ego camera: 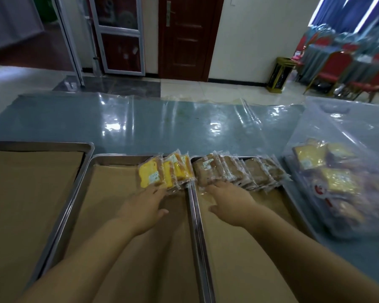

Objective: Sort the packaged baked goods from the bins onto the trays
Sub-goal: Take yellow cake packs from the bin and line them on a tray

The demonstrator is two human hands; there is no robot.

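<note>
Head view: yellow packets [162,171], four by my count, stand overlapped at my left hand's [144,206] fingertips, at the middle tray's [79,200] far end. Brown packets [234,171], roughly seven though overlap blurs the count, lie just ahead of my right hand [230,204] on the right tray [227,270]. Both rows run crosswise to my reach. Both hands are flat, fingers extended, holding nothing. One clear bin [348,127] sits beyond the right hand, which is nearer it. The third tray [42,143] lies left of my left hand.

shiny metal trays [83,171] lined with matt brown paper [118,193]; baked goods in glossy clear plastic wrappers [223,171]; table under glossy plastic sheet [162,125].
</note>
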